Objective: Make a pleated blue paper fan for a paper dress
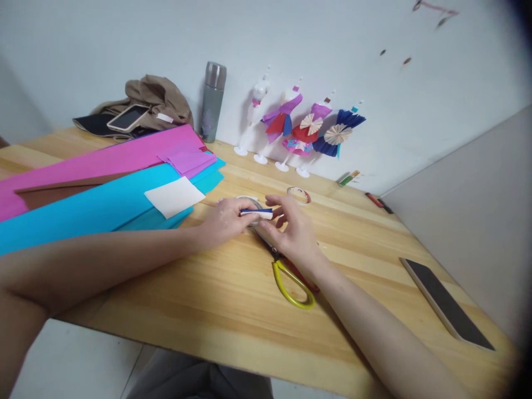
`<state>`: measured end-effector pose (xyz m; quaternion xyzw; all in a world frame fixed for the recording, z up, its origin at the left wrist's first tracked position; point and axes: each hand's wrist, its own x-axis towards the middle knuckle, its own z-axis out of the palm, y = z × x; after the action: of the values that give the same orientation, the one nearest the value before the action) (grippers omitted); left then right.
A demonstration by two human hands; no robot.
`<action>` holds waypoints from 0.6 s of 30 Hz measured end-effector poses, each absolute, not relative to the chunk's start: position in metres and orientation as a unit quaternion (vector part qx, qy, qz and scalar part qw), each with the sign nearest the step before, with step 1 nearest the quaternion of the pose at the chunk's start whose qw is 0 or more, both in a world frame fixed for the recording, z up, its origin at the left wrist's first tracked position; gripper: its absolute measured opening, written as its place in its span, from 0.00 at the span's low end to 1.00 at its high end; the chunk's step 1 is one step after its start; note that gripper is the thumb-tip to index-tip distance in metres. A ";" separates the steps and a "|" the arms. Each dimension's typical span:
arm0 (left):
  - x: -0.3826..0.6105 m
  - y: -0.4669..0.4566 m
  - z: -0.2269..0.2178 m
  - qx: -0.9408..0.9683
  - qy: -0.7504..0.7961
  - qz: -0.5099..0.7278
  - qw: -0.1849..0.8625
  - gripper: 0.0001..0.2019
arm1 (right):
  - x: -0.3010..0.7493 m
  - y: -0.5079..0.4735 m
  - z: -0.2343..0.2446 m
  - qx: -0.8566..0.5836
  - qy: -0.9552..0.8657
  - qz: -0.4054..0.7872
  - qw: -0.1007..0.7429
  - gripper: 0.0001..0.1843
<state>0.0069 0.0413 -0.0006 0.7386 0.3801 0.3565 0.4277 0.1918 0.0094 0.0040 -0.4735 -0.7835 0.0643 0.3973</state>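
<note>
My left hand (228, 219) pinches a small, narrow folded strip of paper (256, 213), dark blue along the top and white below. Just right of the strip's end is my right hand (293, 230), its fingers curved and apart; whether a fingertip touches the strip is unclear. Below the hands lie scissors (293, 288) with yellow handles, the blades partly covered by my right hand. Behind my left fingers shows part of a roll of clear tape (249, 200). A second ring-shaped roll (300, 194), reddish and white, rests beyond my right hand.
Pink paper (103, 158), blue paper (95, 208) and a white paper piece (174, 197) cover the left. Along the wall stand a flask (213, 102) and several small dress forms (310, 130) in coloured paper. A tablet (446, 302) lies right; a phone (128, 117) rests by brown cloth (160, 100).
</note>
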 end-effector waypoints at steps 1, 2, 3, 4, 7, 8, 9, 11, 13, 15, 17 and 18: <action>0.007 0.041 -0.002 0.747 0.373 0.353 0.422 0.13 | 0.191 0.009 0.003 -0.473 -0.785 0.065 0.394 0.16; 0.007 0.041 -0.003 0.752 0.366 0.352 0.420 0.13 | 0.190 0.008 0.003 -0.475 -0.786 0.064 0.392 0.11; 0.007 0.041 -0.004 0.754 0.358 0.352 0.423 0.14 | 0.190 0.007 0.003 -0.477 -0.785 0.063 0.390 0.08; 0.007 0.042 -0.006 0.755 0.349 0.354 0.428 0.14 | 0.189 0.007 0.003 -0.481 -0.784 0.063 0.388 0.06; 0.008 0.045 -0.012 0.750 0.338 0.371 0.432 0.14 | 0.188 0.004 0.004 -0.497 -0.771 0.079 0.390 0.06; 0.009 0.046 -0.014 0.747 0.337 0.381 0.428 0.15 | 0.188 0.004 0.003 -0.504 -0.764 0.090 0.393 0.06; 0.009 0.047 -0.016 0.745 0.336 0.391 0.423 0.16 | 0.188 0.004 0.003 -0.510 -0.757 0.101 0.396 0.06; 0.011 0.050 -0.020 0.740 0.334 0.412 0.414 0.18 | 0.188 0.004 0.001 -0.519 -0.742 0.126 0.405 0.06; 0.012 0.051 -0.021 0.741 0.327 0.420 0.410 0.20 | 0.189 0.005 -0.001 -0.525 -0.726 0.150 0.419 0.07; 0.012 0.051 -0.021 0.746 0.321 0.417 0.409 0.20 | 0.190 0.006 -0.002 -0.529 -0.709 0.177 0.432 0.07; 0.011 0.049 -0.020 0.748 0.318 0.411 0.412 0.20 | 0.192 0.007 -0.003 -0.533 -0.695 0.197 0.439 0.08; 0.011 0.048 -0.019 0.747 0.319 0.409 0.416 0.19 | 0.193 0.008 -0.003 -0.534 -0.691 0.206 0.442 0.08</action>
<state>0.0106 0.0477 -0.0188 0.7467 0.3191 0.4092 0.4162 0.1925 0.0078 -0.0035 -0.5342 -0.6906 0.2056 0.4420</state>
